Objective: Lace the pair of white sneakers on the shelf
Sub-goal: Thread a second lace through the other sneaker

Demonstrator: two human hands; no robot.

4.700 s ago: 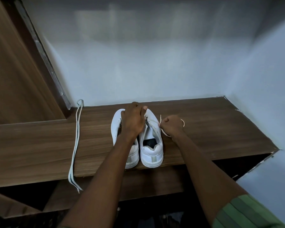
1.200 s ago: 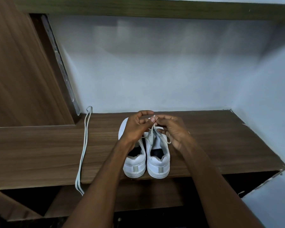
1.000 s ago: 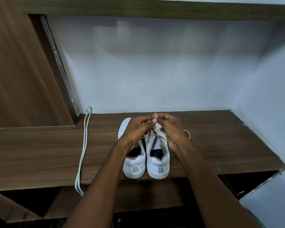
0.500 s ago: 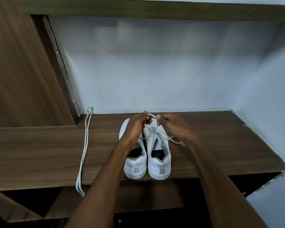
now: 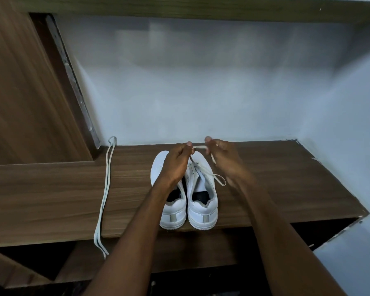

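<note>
On the brown wooden shelf (image 5: 286, 178) sit the white sneakers (image 5: 202, 201), side by side, heels toward the camera, dark insoles showing. Over the right shoe, left hand (image 5: 175, 165) and right hand (image 5: 224, 159) each pinch the white lace (image 5: 199, 147), stretched between their fingertips, its loose end looping beside the shoe. Off left, a spare lace (image 5: 105, 189) droops over the shelf edge.
</note>
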